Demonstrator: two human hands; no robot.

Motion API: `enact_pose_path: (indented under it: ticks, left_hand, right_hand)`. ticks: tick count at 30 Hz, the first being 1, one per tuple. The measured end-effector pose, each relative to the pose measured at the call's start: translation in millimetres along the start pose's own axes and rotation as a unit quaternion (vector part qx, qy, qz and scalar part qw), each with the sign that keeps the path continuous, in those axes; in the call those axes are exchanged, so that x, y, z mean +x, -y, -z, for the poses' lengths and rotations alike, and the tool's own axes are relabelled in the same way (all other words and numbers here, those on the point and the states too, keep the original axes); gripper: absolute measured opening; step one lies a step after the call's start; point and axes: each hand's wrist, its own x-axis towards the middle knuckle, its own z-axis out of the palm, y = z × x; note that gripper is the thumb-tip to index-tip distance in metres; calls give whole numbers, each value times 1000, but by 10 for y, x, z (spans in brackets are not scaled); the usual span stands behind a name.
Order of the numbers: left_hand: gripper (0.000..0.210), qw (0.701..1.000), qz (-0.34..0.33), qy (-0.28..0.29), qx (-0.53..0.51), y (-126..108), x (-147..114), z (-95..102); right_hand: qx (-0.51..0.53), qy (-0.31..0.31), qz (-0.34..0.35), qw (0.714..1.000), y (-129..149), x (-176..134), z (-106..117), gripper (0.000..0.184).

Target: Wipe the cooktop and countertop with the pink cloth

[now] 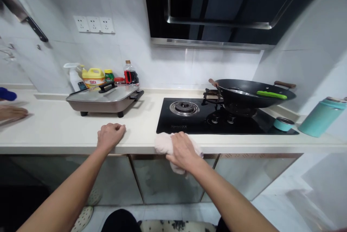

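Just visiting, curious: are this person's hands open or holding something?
Left hand: loosely closed, resting on the counter, nothing visible inside.
Right hand: closed on a pale cloth.

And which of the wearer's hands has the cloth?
The right hand, gripping the pale cloth; the left hand rests loosely curled on the counter, without cloth.

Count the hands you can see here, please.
3: the left hand resting on the counter, the right hand on a cloth at the counter's front edge, and another person's hand at the far left. Others may be hidden.
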Motion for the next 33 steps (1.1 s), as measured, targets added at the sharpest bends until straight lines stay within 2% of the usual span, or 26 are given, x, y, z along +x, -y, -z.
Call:
enact_pose_path:
  ticks: [4,9,12,14,17,21,25,29,33]
  left_hand:
    - [55,1000,-2,-2,-4,2,-13,-23]
    - [53,1000,-3,-14,-10,6,-45,-60]
    - [52,1000,-2,-18,-12,-33,-77,-51]
    - [52,1000,1,-12,-14,-74,-98,-29]
    - [51,1000,9,3,-26,-126,-111,5]
    - [51,999,11,7,-42,-143,-102,18]
    - [51,999,9,1,-51,-147,-107,22]
    - [52,998,11,2,-55,-160,-121,39]
    - [53,998,5,6,-57,-158,-122,41]
  right_hand:
    - [-29,-6,-6,1000,-528,-350,141,44]
    - [-122,-2,-14,992,-1209,-761,301,34]
    - [-162,-3,-17,987,-1473,-919,377,34]
    - [-174,7,-22,984,-1526,-950,397,32]
    - [-163,14,-35,986,-1402,-872,365,27]
    - [-112,6,-33,993,-984,-614,244,26]
    - [-150,-13,-46,988,-623,-417,157,25]
    - [-147,-25,-45,988,-429,-321,106,26]
    - [-130,-24,-54,990,-229,-195,25,34]
